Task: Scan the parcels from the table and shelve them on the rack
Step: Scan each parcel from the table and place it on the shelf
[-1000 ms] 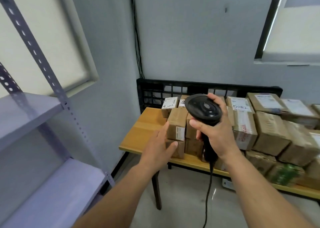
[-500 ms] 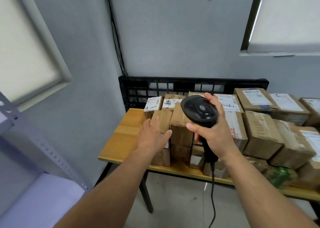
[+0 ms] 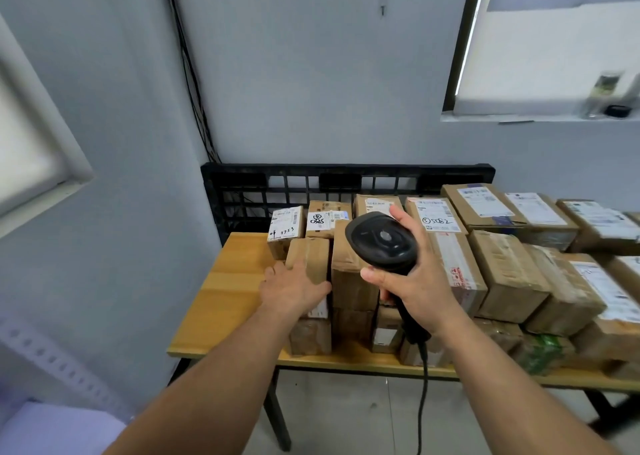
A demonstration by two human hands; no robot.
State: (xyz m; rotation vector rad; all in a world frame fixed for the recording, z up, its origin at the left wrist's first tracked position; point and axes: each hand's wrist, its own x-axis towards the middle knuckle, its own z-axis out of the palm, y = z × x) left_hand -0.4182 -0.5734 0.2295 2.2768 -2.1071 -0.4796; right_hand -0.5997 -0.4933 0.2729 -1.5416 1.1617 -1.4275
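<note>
The box (image 3: 309, 255) stands upright at the left end of the parcels (image 3: 509, 274), on a lower carton near the table's (image 3: 232, 281) front edge. The left hand (image 3: 294, 290) lies against its front and left side, fingers fairly straight up the left edge, thumb spread across the face; it touches the box but does not plainly clasp it. Just right of it, above the next carton, the right hand (image 3: 412, 288) grips the black scanner (image 3: 381, 240) by the handle, its round head up and facing the camera. The cable (image 3: 423, 385) hangs from the handle past the table edge. A black crate (image 3: 346, 181) stands behind the pile against the wall. The rack (image 3: 52, 368) shows blurred at lower left, well apart.
</note>
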